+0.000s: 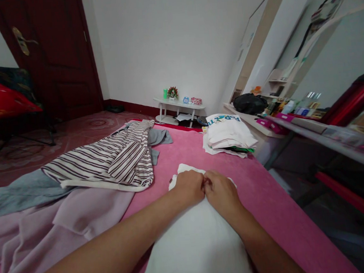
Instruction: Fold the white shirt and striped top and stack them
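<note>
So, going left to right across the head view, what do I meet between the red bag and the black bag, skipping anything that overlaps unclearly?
Red bag → striped shirt → left hand → right hand → black bag.

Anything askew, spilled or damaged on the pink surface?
No spill visible, and the held white cloth shows no obvious damage. Slightly untidy: the striped garment lies loosely spread over a grey cloth at left, unlike the stacked white pile at right.
</note>
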The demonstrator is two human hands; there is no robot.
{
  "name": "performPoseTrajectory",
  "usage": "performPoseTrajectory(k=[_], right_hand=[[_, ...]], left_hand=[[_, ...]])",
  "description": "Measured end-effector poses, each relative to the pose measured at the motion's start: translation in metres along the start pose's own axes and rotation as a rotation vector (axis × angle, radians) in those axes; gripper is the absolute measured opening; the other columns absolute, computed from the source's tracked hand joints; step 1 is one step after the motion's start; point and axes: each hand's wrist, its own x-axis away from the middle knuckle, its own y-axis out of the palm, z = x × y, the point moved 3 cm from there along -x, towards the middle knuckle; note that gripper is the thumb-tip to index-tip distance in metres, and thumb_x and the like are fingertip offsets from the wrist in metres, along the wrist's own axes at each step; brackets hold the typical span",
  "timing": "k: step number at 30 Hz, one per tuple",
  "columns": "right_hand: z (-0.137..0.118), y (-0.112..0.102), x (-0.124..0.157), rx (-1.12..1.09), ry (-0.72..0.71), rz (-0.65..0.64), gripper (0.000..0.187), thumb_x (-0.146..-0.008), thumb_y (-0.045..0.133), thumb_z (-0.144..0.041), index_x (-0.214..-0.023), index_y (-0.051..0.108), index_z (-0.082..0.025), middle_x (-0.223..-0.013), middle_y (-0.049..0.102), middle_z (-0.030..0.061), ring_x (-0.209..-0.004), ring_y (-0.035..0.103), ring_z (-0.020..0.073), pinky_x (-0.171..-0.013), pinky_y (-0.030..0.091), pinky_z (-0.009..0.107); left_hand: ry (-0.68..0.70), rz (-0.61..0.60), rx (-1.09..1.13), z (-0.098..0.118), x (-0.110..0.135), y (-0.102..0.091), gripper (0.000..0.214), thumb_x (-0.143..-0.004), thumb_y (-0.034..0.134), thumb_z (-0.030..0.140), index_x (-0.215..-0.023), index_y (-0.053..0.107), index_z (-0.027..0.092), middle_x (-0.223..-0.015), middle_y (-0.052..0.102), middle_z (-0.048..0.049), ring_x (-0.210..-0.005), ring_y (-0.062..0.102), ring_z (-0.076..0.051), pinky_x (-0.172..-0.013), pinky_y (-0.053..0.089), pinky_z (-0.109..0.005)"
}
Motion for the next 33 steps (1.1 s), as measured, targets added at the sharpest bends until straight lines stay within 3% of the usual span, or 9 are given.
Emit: performPoseTrajectory(k=[5, 11, 18, 22, 28, 33], right_hand=[[0.021, 0.024, 0.002, -0.070, 0.056, -0.060, 0.014, -0.085, 0.047, -0.019, -0.079, 0.059, -0.022, -0.081, 0.064, 0.0007, -0.074, 0.057, 0.0144, -0.061, 0.029, 0.024], [0.045, 0.019, -0.002, -0.017, 0.153, -0.013, 0.014, -0.085, 0.048, -0.023, -0.080, 0.061, -0.023, -0.083, 0.064, -0.0002, -0.071, 0.056, 0.0130, -0.060, 0.030, 0.023], [0.084, 0.014, 0.000, 0.115, 0.355, 0.111, 0.022, -0.088, 0.046, -0.033, -0.091, 0.064, -0.021, -0.097, 0.064, 0.0047, -0.076, 0.059, 0.0151, -0.058, 0.032, 0.025], [0.095, 0.015, 0.000, 0.049, 0.466, 0.060, 0.033, -0.088, 0.042, -0.044, -0.087, 0.067, -0.022, -0.089, 0.068, 0.0053, -0.074, 0.062, 0.0179, -0.055, 0.032, 0.026], [0.093, 0.015, -0.001, 0.025, 0.467, 0.017, 0.046, -0.087, 0.036, -0.058, -0.083, 0.068, -0.024, -0.081, 0.070, 0.0052, -0.072, 0.062, 0.0204, -0.054, 0.030, 0.027], [0.098, 0.020, -0.003, -0.148, 0.410, 0.048, 0.034, -0.078, 0.052, -0.054, -0.080, 0.070, -0.025, -0.079, 0.070, 0.0019, -0.070, 0.061, 0.0184, -0.058, 0.036, 0.026]], left_hand=[[-0.051, 0.007, -0.020, -0.012, -0.006, 0.017, 0.032, -0.084, 0.042, 0.033, -0.090, 0.070, 0.018, -0.088, 0.071, -0.0137, -0.084, 0.067, -0.028, -0.069, 0.048, -0.036], [-0.122, 0.163, -0.038, -0.046, -0.014, 0.016, 0.028, -0.084, 0.046, 0.037, -0.089, 0.068, 0.020, -0.091, 0.071, -0.0101, -0.085, 0.066, -0.025, -0.072, 0.047, -0.033], [-0.375, 0.248, -0.017, -0.100, -0.016, 0.013, 0.036, -0.088, 0.040, 0.040, -0.092, 0.068, 0.018, -0.097, 0.070, -0.0127, -0.090, 0.066, -0.025, -0.073, 0.047, -0.032], [-0.405, 0.220, 0.073, -0.107, -0.019, 0.009, 0.049, -0.090, 0.033, 0.050, -0.082, 0.071, 0.020, -0.089, 0.071, -0.0118, -0.087, 0.066, -0.025, -0.069, 0.045, -0.030], [-0.360, 0.099, 0.293, -0.111, -0.025, 0.011, 0.059, -0.079, 0.039, 0.070, -0.067, 0.068, 0.020, -0.068, 0.068, -0.0048, -0.067, 0.062, -0.019, -0.059, 0.039, -0.026], [-0.264, 0.088, 0.480, -0.113, -0.028, 0.020, 0.039, -0.071, 0.062, 0.057, -0.069, 0.066, 0.018, -0.062, 0.065, 0.0006, -0.059, 0.057, -0.014, -0.054, 0.038, -0.021]])
